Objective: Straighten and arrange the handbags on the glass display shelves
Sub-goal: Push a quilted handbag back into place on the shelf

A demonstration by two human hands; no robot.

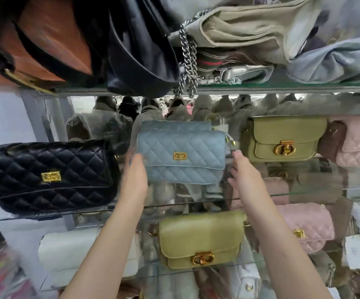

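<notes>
Handbag (181,156), blue, upright on glass shelf (196,200)

Sits between black bag (49,175) and green bag (282,137). Left hand (135,175), fingers straight, against its left end, motion-blurred. Right hand (242,171), fingers spread, just beside right end; contact unclear. Handbag's rear hidden.

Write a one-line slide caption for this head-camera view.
Left hand and right hand flank the blue quilted handbag on a glass shelf, between a black bag and an olive bag.
</notes>
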